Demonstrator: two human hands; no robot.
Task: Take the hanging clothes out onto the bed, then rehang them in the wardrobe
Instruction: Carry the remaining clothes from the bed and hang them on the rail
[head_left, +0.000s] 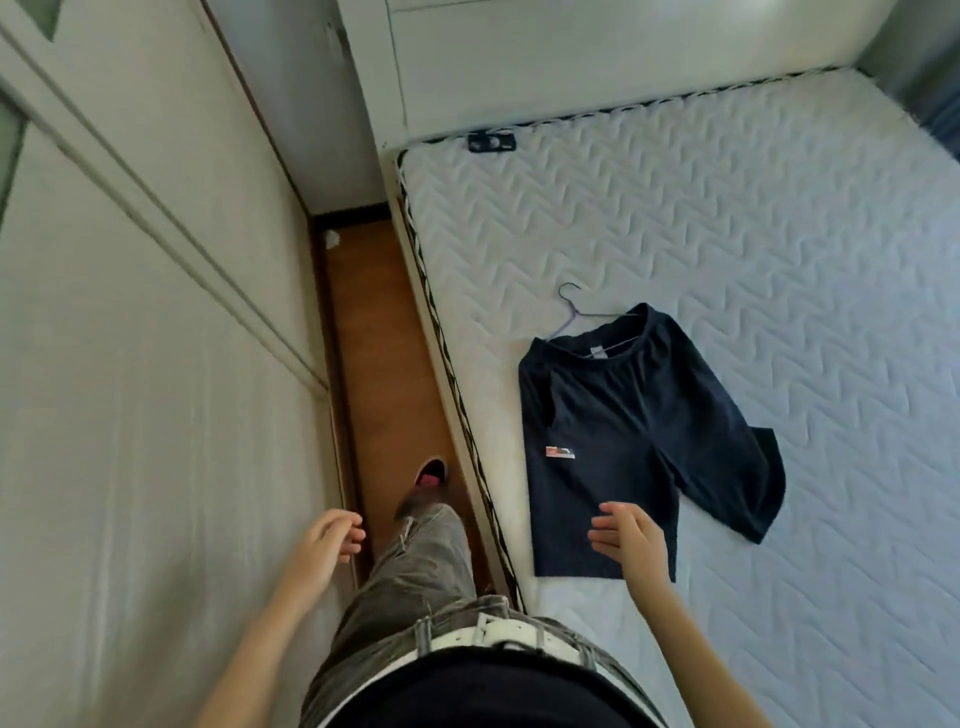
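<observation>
Dark navy shorts (623, 431) lie flat on the white quilted mattress (753, 208), still on a thin wire hanger (574, 306) whose hook points toward the headboard. My right hand (628, 535) hovers over the lower hem of the shorts, fingers apart, holding nothing. My left hand (327, 535) hangs over the narrow floor strip beside the wardrobe door (130, 364), fingers loosely curled and empty.
The pale wardrobe door fills the left side and looks shut. A narrow strip of brown floor (379, 322) runs between wardrobe and bed. My leg and shoe (428, 475) stand in it. A small dark object (491, 142) lies at the mattress head, below the white headboard (571, 62).
</observation>
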